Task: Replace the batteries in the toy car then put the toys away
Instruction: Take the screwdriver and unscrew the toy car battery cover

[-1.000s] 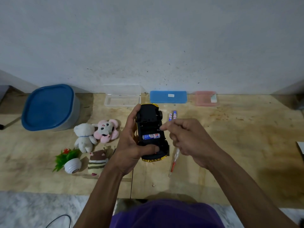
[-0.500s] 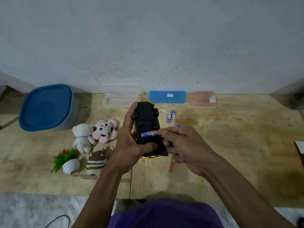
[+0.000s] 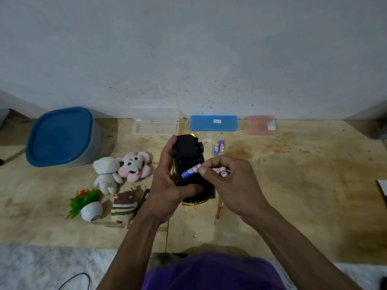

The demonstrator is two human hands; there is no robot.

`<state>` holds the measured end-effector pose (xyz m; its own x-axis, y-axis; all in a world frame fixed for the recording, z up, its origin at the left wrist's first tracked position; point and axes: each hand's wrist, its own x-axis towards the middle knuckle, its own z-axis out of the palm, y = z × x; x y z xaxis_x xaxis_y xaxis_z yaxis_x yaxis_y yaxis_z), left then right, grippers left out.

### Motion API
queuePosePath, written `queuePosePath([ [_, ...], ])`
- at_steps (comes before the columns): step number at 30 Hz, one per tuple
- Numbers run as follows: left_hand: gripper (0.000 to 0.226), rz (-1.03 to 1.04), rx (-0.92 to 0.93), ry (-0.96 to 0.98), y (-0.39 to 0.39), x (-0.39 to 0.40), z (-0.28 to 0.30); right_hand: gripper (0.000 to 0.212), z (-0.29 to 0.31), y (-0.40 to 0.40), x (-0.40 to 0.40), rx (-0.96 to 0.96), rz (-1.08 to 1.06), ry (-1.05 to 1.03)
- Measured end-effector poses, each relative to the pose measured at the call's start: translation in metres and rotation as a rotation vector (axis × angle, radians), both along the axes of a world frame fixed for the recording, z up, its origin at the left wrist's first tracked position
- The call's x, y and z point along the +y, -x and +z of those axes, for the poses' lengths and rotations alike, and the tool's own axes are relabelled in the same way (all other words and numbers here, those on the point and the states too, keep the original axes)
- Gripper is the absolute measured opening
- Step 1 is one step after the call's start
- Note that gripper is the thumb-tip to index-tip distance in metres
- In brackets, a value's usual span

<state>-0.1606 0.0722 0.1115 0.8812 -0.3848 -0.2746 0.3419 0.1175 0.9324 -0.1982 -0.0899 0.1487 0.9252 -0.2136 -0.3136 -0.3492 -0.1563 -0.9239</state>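
Note:
My left hand [image 3: 167, 191] grips the toy car [image 3: 188, 151], which is turned upside down so its black underside and open battery bay face me. A blue and white battery [image 3: 190, 171] lies tilted in the bay, and my right hand [image 3: 228, 185] pinches its right end with thumb and forefinger. A second battery [image 3: 223, 171] is tucked in the same hand. Two more batteries [image 3: 218, 147] lie on the wooden table [image 3: 303, 185] just beyond the car. A red-tipped screwdriver [image 3: 219, 212] rests below my right hand.
Three plush toys [image 3: 106, 174] and a small potted plant [image 3: 88, 204] lie left of the car. A blue-lidded tub [image 3: 60, 137] stands far left. Along the wall sit a clear box [image 3: 155, 124], a blue case [image 3: 213, 123] and a pink box [image 3: 259, 124].
My right hand closed in on the battery in the bay and lifted its right end, so it now sits tilted. The car shifted slightly in my left hand.

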Motion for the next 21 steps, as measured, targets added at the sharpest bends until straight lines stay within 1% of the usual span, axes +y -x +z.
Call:
queuePosePath([
  [1, 0.121, -0.002, 0.003, 0.000, 0.000, 0.000, 0.000, 0.002, -0.001, 0.000, 0.001, -0.024, 0.001, 0.006],
  [4, 0.120, -0.018, 0.001, 0.001, 0.001, -0.001, -0.001, 0.009, -0.003, -0.003, 0.006, -0.099, -0.005, 0.024],
  [7, 0.117, -0.032, 0.010, -0.009, 0.004, -0.004, 0.000, 0.013, -0.009, -0.006, 0.010, -0.131, 0.057, 0.115],
  [10, 0.115, -0.035, 0.018, -0.025, 0.006, -0.002, -0.001, 0.010, -0.014, -0.007, 0.012, -0.101, 0.106, 0.176],
  [15, 0.117, -0.049, 0.000, -0.046, 0.009, 0.000, -0.003, 0.013, -0.019, -0.008, 0.017, -0.062, 0.066, 0.226],
  [19, 0.118, -0.050, 0.005, -0.032, 0.012, -0.003, -0.005, 0.012, -0.016, -0.011, 0.016, -0.032, 0.081, 0.209],
  [20, 0.118, -0.048, 0.000, -0.032, 0.012, -0.003, -0.006, 0.010, -0.014, -0.012, 0.015, -0.005, 0.089, 0.168],
  [21, 0.119, -0.040, 0.001, -0.035, 0.012, -0.003, -0.007, 0.008, -0.013, -0.013, 0.012, 0.036, 0.081, 0.064],
])
